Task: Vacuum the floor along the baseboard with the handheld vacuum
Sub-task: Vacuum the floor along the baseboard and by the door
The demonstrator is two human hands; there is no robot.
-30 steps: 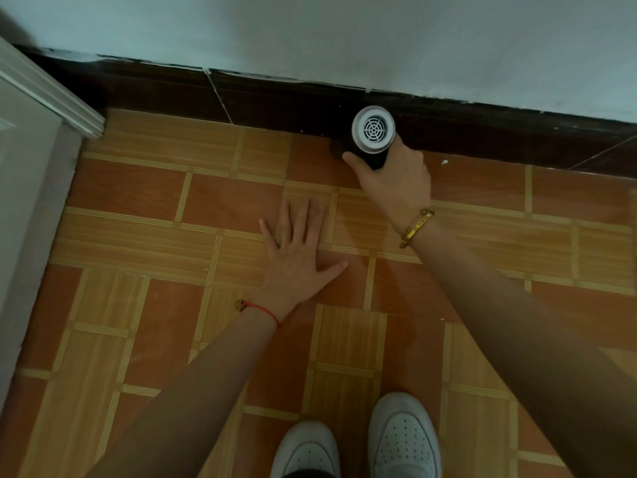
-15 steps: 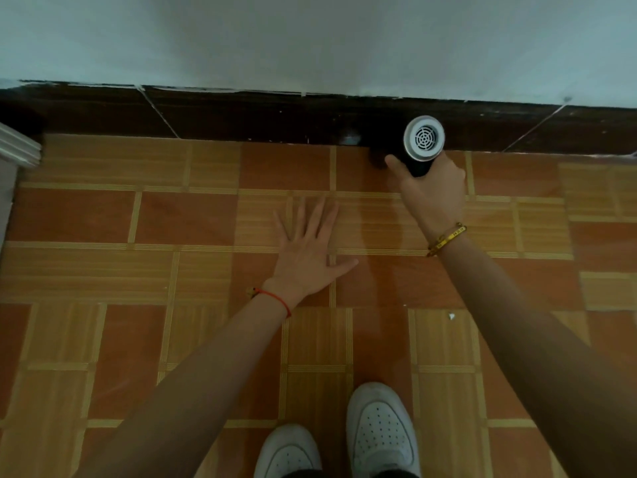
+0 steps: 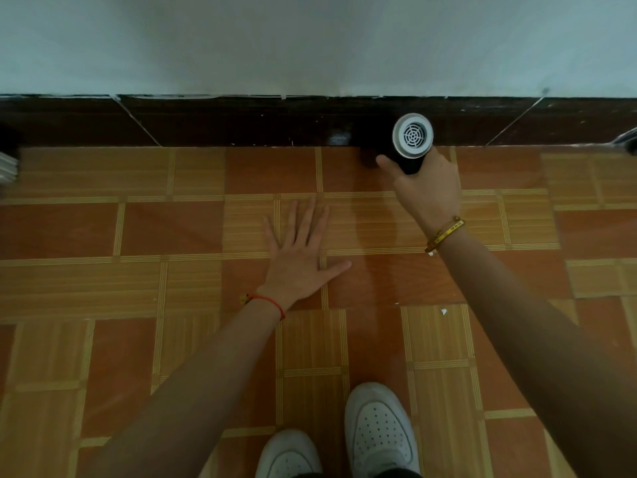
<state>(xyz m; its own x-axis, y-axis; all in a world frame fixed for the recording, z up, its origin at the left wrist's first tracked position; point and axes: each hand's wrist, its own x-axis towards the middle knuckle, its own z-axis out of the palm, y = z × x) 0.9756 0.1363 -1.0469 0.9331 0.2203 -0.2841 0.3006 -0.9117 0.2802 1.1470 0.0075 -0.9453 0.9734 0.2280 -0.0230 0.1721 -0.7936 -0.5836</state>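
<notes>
My right hand (image 3: 429, 191) grips the handheld vacuum (image 3: 412, 141), a black body with a round white vented rear cap facing me. The vacuum points down at the floor right against the dark baseboard (image 3: 241, 122); its nozzle is hidden behind the body. My left hand (image 3: 300, 257) lies flat on the orange tiled floor (image 3: 172, 229), fingers spread, holding nothing, about a hand's length left of and nearer me than the vacuum.
A pale wall (image 3: 310, 43) rises above the baseboard. A small white speck (image 3: 444, 311) lies on the floor under my right forearm. My two white shoes (image 3: 379, 432) stand at the bottom edge. A white door frame corner (image 3: 7, 167) shows at far left.
The vacuum and my right hand have moved right along the baseboard. The view has shifted right too, so the door frame has slid to the left edge. My left hand stays flat on the floor.
</notes>
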